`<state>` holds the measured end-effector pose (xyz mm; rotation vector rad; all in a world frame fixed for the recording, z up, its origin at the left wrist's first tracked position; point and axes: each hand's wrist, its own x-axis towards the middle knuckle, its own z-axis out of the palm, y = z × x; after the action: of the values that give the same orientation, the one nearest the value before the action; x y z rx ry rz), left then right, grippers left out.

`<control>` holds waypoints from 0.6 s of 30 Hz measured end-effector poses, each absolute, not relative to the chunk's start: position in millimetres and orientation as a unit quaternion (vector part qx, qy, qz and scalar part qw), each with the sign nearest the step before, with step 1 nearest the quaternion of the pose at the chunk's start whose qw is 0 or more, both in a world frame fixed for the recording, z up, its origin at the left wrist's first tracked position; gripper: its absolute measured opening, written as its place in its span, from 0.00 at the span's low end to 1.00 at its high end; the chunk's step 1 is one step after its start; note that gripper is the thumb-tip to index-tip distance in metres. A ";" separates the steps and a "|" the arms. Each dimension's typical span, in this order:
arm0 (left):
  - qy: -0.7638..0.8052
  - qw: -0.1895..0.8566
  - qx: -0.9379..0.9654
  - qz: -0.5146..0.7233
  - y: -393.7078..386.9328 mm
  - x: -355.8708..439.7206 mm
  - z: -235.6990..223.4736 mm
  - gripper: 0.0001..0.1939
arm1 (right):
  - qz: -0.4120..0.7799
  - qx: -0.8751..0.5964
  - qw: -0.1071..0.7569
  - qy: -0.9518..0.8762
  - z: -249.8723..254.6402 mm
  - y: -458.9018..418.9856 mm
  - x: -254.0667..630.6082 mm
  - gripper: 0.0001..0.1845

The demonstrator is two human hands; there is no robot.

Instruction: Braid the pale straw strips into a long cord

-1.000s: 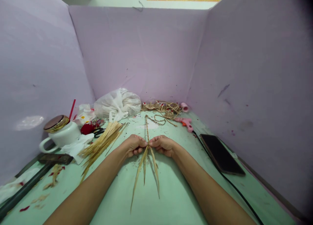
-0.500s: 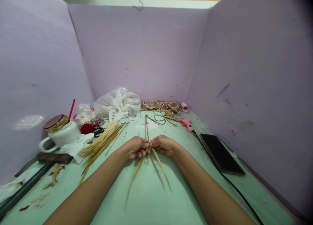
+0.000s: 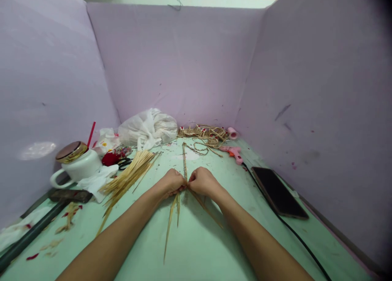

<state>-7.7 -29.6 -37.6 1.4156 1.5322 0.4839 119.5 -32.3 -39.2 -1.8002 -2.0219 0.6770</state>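
A thin braided cord of dry straw-coloured fibre runs away from me along the green table. At its near end my left hand and my right hand meet, fingers closed in a pinch on the loose strands. Two pale strands hang below my left hand. On the other side a strand slants down to the right beneath my right hand. The exact crossing between my fingertips is hidden. Left of my hands lies a fanned bundle of dry straw strips.
Along the left stand a white mug and a hammer. A white plastic bag and a heap of braided cords lie at the back. To the right are a pink glue gun, its black cable and a phone.
My right hand has turned over, knuckles up, and its strand swings further right. Two strands now hang on the left instead of one. The view has shifted slightly.
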 end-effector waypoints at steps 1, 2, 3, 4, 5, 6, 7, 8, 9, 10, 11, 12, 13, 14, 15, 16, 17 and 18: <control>0.630 0.479 0.579 0.197 -30.1 -7.1 -37.6 0.07 | 0.236 -0.641 0.166 -0.712 -37.2 -33.9 119.1 0.04; 0.634 0.480 0.574 0.195 -30.4 -6.7 -37.7 0.07 | 0.239 -0.641 0.160 -0.712 -35.7 -35.4 118.6 0.04; 0.639 0.482 0.567 0.193 -30.6 -6.4 -37.8 0.08 | 0.246 -0.636 0.155 -0.715 -34.6 -36.8 117.8 0.04; 0.645 0.488 0.556 0.192 -30.5 -6.2 -38.0 0.08 | 0.252 -0.627 0.153 -0.721 -33.9 -38.2 116.7 0.04; 0.650 0.496 0.542 0.193 -30.4 -6.3 -38.0 0.09 | 0.253 -0.618 0.153 -0.728 -33.7 -39.7 115.3 0.04; 0.655 0.504 0.528 0.194 -30.0 -6.8 -38.1 0.09 | 0.248 -0.609 0.155 -0.737 -33.7 -41.4 113.7 0.04; 0.657 0.513 0.517 0.194 -29.5 -7.6 -38.3 0.09 | 0.239 -0.601 0.158 -0.746 -33.7 -43.2 112.1 0.04; 0.655 0.520 0.513 0.193 -28.8 -8.9 -38.5 0.08 | 0.228 -0.594 0.161 -0.755 -33.5 -45.1 110.8 0.04; 0.645 0.529 0.516 0.194 -27.8 -10.8 -38.8 0.07 | 0.218 -0.586 0.164 -0.763 -33.1 -46.8 110.0 0.04; 0.630 0.539 0.524 0.195 -26.6 -13.1 -39.3 0.06 | 0.211 -0.578 0.169 -0.770 -32.3 -48.2 110.0 0.05; 0.612 0.548 0.534 0.197 -25.1 -15.7 -39.9 0.05 | 0.212 -0.569 0.174 -0.775 -31.4 -48.9 110.9 0.05; 0.596 0.555 0.545 0.198 -23.4 -18.6 -40.6 0.04 | 0.227 -0.558 0.176 -0.778 -30.3 -48.7 112.8 0.05; 0.586 0.560 0.552 0.197 -21.5 -21.6 -41.3 0.04 | 0.259 -0.546 0.174 -0.778 -29.2 -47.5 115.5 0.05; 0.582 0.561 0.556 0.193 -19.6 -24.5 -42.0 0.05 | 0.302 -0.533 0.170 -0.772 -28.2 -45.2 118.9 0.05; 0.582 0.562 0.558 0.185 -17.7 -27.0 -42.6 0.06 | 0.345 -0.527 0.175 -0.757 -27.4 -42.2 122.5 0.04; 0.583 0.562 0.559 0.180 -16.0 -29.2 -43.2 0.08 | 0.380 -0.531 0.192 -0.732 -26.7 -38.7 126.0 0.05; 0.581 0.565 0.559 0.176 -14.7 -30.9 -43.6 0.09 | 0.406 -0.546 0.220 -0.699 -26.2 -35.2 128.9 0.06; 0.576 0.569 0.560 0.174 -13.6 -32.1 -43.9 0.09 | 0.427 -0.569 0.255 -0.655 -25.8 -32.2 130.9 0.06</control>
<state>-32.1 -13.6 -43.9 1.3145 1.3535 0.4091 130.9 -32.2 -25.8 -1.5447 -1.7784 1.1597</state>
